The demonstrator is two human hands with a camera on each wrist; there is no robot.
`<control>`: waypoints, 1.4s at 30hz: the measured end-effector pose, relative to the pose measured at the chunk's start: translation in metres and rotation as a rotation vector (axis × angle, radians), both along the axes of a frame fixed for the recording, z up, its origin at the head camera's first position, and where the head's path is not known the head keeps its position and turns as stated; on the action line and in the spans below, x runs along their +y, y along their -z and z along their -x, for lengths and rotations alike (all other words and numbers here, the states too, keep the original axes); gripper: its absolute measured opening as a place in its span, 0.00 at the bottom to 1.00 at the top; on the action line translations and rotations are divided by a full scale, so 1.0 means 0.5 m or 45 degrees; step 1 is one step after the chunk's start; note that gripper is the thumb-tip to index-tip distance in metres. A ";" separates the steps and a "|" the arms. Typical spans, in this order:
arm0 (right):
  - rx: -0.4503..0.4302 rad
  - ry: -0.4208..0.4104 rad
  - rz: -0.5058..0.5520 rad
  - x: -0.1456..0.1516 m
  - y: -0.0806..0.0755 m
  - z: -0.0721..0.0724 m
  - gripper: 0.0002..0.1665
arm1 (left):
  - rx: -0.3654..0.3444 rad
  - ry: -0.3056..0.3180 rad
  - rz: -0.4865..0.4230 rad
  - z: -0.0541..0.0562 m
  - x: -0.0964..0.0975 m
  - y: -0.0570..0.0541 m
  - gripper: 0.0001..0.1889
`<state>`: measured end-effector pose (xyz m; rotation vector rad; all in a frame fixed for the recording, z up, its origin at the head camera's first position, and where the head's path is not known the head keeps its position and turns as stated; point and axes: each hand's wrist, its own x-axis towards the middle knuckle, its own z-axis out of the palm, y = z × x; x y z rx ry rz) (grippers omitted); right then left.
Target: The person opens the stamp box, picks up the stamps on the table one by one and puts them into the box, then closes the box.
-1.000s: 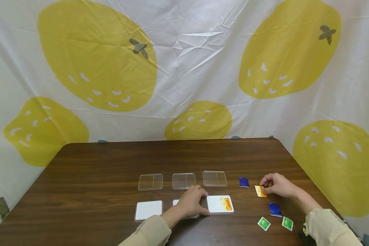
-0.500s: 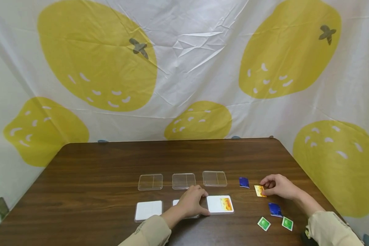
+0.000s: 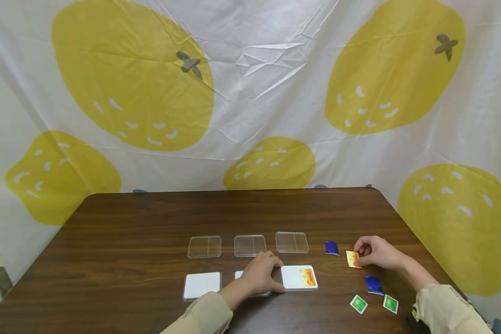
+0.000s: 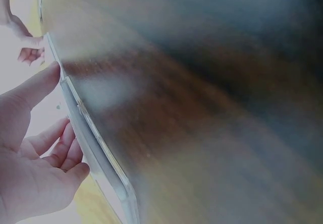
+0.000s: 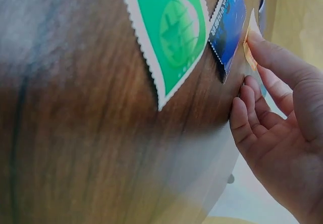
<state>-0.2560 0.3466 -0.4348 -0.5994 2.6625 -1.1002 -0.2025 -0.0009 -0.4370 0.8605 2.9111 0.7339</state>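
My left hand (image 3: 259,273) arches over the middle case (image 3: 238,274), hiding most of it. Its thumb and index fingertip hold the left end of the right-hand plastic case (image 3: 290,277), which bears a white insert and an orange stamp (image 3: 307,277). Over on the right, my right hand (image 3: 377,252) pinches a second orange stamp (image 3: 351,258) between thumb and fingers, close over the table. In the right wrist view this stamp (image 5: 251,50) stands tilted under the thumb tip. Blue stamps (image 3: 331,247) (image 3: 374,284) lie beyond and in front of the right hand.
Two green stamps (image 3: 358,304) (image 3: 390,303) lie nearest the person on the right. Three clear lids (image 3: 204,247) (image 3: 249,246) (image 3: 291,242) form a row behind the cases. The left case (image 3: 202,285) holds a white insert. A lemon-print curtain (image 3: 271,116) hangs behind the table (image 3: 150,218).
My right hand shifts only slightly with the orange stamp in its pinch. The left hand and the cases stay where they were.
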 end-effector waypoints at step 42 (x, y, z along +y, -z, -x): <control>-0.077 -0.039 0.259 -0.049 -0.041 -0.006 0.11 | 0.057 0.009 0.006 0.002 0.001 0.004 0.25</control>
